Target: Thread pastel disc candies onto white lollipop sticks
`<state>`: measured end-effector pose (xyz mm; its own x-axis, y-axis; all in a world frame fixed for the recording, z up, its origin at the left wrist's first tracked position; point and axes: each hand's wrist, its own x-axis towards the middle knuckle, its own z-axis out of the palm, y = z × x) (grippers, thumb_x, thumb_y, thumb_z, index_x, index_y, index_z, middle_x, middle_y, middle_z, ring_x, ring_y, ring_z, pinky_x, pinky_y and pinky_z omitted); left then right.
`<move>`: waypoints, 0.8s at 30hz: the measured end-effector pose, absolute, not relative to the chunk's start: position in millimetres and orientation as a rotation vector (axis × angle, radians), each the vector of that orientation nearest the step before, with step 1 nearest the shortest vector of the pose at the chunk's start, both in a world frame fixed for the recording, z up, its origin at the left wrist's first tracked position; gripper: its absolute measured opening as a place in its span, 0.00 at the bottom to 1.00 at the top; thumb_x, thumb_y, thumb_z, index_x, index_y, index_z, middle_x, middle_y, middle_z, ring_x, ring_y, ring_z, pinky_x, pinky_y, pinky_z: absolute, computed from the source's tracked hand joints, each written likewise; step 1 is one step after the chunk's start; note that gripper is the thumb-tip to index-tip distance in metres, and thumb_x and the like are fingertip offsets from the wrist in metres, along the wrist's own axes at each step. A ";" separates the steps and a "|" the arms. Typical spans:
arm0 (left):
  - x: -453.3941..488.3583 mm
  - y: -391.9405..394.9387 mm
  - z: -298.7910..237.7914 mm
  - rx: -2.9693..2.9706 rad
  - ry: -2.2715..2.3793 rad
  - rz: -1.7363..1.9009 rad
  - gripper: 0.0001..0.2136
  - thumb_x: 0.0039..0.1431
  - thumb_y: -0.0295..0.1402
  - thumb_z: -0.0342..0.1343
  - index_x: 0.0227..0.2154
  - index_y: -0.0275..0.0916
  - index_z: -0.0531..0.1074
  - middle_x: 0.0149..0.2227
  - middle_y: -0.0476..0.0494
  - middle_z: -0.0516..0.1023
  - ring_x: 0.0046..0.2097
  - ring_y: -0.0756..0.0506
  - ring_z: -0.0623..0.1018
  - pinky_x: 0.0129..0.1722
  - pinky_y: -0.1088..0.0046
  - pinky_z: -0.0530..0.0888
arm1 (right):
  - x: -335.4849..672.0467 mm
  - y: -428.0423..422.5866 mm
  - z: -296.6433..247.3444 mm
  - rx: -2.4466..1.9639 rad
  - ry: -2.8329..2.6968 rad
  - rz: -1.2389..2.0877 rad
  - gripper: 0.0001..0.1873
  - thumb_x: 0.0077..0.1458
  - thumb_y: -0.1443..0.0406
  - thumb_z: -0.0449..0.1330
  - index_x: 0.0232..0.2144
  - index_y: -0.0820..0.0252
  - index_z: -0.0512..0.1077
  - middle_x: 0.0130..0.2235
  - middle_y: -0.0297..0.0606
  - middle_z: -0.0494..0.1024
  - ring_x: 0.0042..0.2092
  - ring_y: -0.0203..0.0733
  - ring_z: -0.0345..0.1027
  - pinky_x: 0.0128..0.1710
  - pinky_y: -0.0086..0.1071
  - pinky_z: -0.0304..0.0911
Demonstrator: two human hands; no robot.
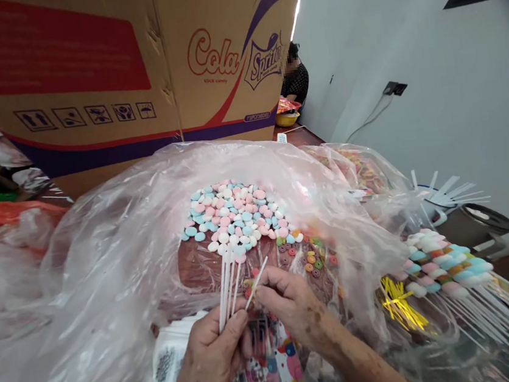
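Looking light and bendy, white sticks [223,289] are best held low: some are gripped by the curled left hand [217,343], one stick [261,271] pinched by the right hand [292,302].

This looks like a small, makeshift candy workshop. Behind the work stands a big carton [104,79] printed "stick candy"; pastel candies [230,215] lie heaped on clear plastic sheeting [104,245], near white sticks [227,286], gold twist ties [403,304] and a cluster of candy skewers [450,260]. Past the carton, a person [297,79] is by a yellow bowl [287,118]. The plain, pale wall [401,27], with its dark socket [393,88], could belong to a house.
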<state>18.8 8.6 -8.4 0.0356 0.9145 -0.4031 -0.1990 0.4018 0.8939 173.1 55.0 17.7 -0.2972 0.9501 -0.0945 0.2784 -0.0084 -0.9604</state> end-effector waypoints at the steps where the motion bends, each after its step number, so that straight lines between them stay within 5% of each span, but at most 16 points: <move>1: 17.1 8.8 -9.2 0.730 1.242 1.011 0.21 0.50 0.50 0.62 0.35 0.36 0.75 0.14 0.54 0.69 0.13 0.57 0.55 0.15 0.81 0.48 | 175.2 59.4 18.5 -1.288 -1.670 1.308 0.08 0.56 0.65 0.54 0.25 0.60 0.67 0.23 0.28 0.65 0.27 0.32 0.57 0.28 0.25 0.55; 6: 9.5 7.6 -11.4 0.646 1.271 1.085 0.24 0.47 0.51 0.64 0.37 0.35 0.75 0.14 0.55 0.69 0.13 0.58 0.54 0.14 0.83 0.49 | 176.1 98.1 13.9 -1.382 -2.053 0.682 0.12 0.61 0.70 0.52 0.42 0.60 0.74 0.38 0.38 0.76 0.40 0.41 0.68 0.41 0.31 0.63; 11: 4.3 4.8 -12.1 0.619 1.269 1.098 0.25 0.46 0.51 0.65 0.38 0.34 0.75 0.14 0.54 0.70 0.12 0.58 0.55 0.13 0.83 0.49 | 157.0 120.6 -10.0 -1.262 -2.710 0.005 0.23 0.58 0.75 0.54 0.55 0.61 0.69 0.54 0.49 0.72 0.52 0.54 0.64 0.48 0.42 0.65; 18: -1.3 4.4 -15.3 0.626 1.269 1.094 0.22 0.47 0.51 0.64 0.36 0.35 0.74 0.14 0.54 0.70 0.13 0.58 0.55 0.14 0.82 0.48 | 180.5 120.0 -8.0 -1.511 -2.671 -0.013 0.20 0.63 0.73 0.52 0.56 0.62 0.68 0.49 0.45 0.76 0.50 0.47 0.66 0.50 0.36 0.63; 24: 3.8 4.6 -15.2 0.646 1.218 1.093 0.22 0.49 0.51 0.63 0.36 0.34 0.74 0.15 0.55 0.69 0.14 0.58 0.53 0.14 0.82 0.47 | 198.1 143.4 5.8 -1.773 -2.629 -0.219 0.12 0.62 0.73 0.52 0.42 0.63 0.74 0.45 0.47 0.77 0.49 0.48 0.65 0.46 0.34 0.62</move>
